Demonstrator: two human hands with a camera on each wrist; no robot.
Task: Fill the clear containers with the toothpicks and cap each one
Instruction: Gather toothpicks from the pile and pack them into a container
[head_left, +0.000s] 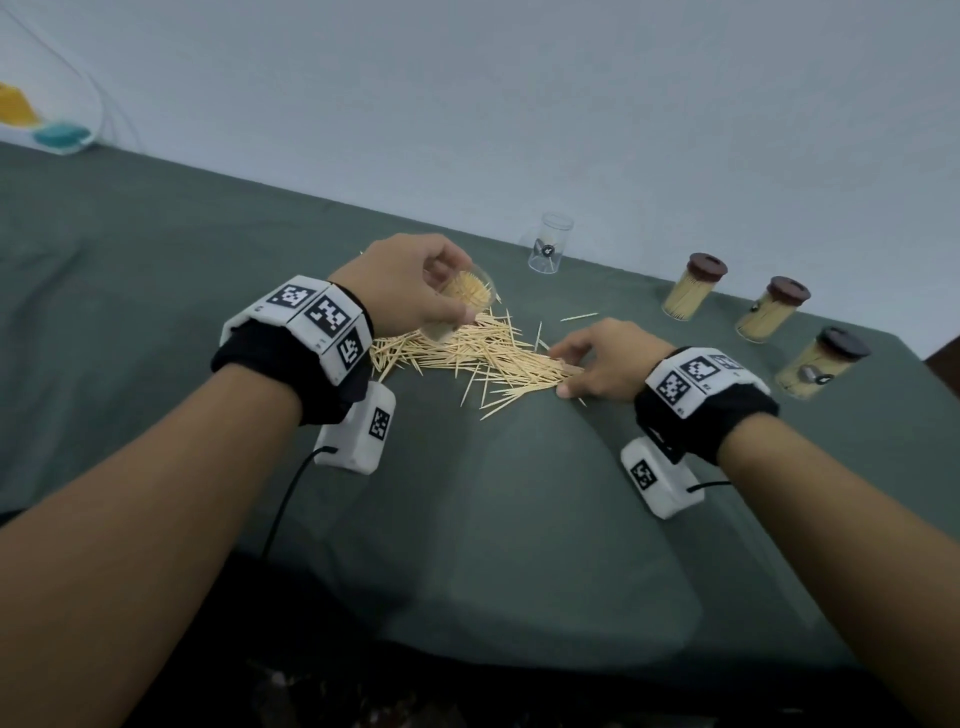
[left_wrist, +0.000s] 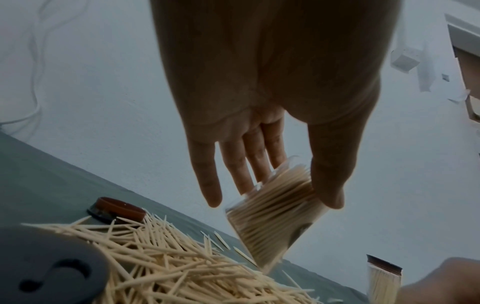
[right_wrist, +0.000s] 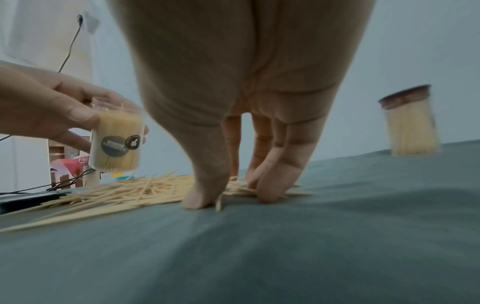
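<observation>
Toothpicks (head_left: 467, 353) under right hand's (head_left: 597, 364) curled fingertips (grip unclear); left hand (head_left: 410, 286) grips uncapped container (right_wrist: 115, 135)

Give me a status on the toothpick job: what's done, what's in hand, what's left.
Done: three capped containers stand full at the right. In hand: the left hand holds an uncapped container nearly full, while the right hand gathers from the loose toothpicks. Left: cap this one with the loose cap, then fill the empty container.
</observation>
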